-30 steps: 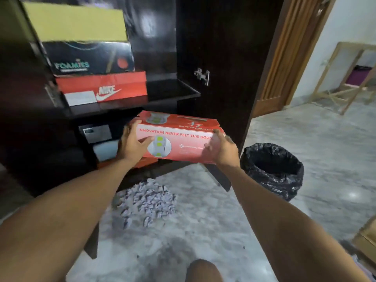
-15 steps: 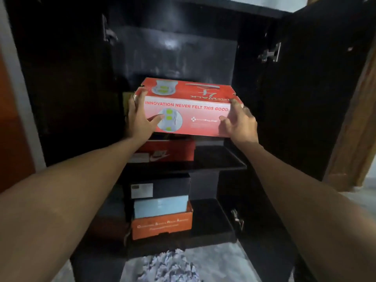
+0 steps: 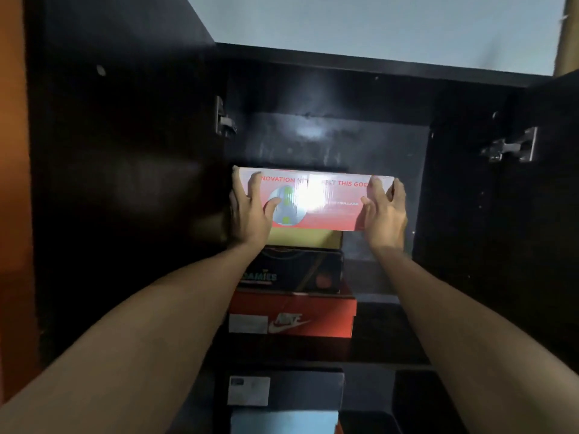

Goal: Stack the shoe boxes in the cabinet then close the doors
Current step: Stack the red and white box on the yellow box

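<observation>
Head view showed a dark cabinet (image 3: 313, 89) filling the frame, both doors swung open: the left door (image 3: 125, 183) at the left side, the right door (image 3: 501, 214) at the right, each with a metal hinge. In the centre, both hands gripped a red shoe box (image 3: 316, 205) by its two ends, fingers curled over the top edge. The left hand (image 3: 249, 214) clasped the left end, the right hand (image 3: 383, 214) the right end, the two well apart. The box sat on or just above a yellow-lidded box (image 3: 304, 239); contact could not be told. Below that lay a black box (image 3: 297, 270), then a red Nike box (image 3: 294, 314) on the shelf (image 3: 391, 308). At lower centre, under the shelf, a dark box (image 3: 282, 389) rested on a pale blue box (image 3: 285, 421).
</observation>
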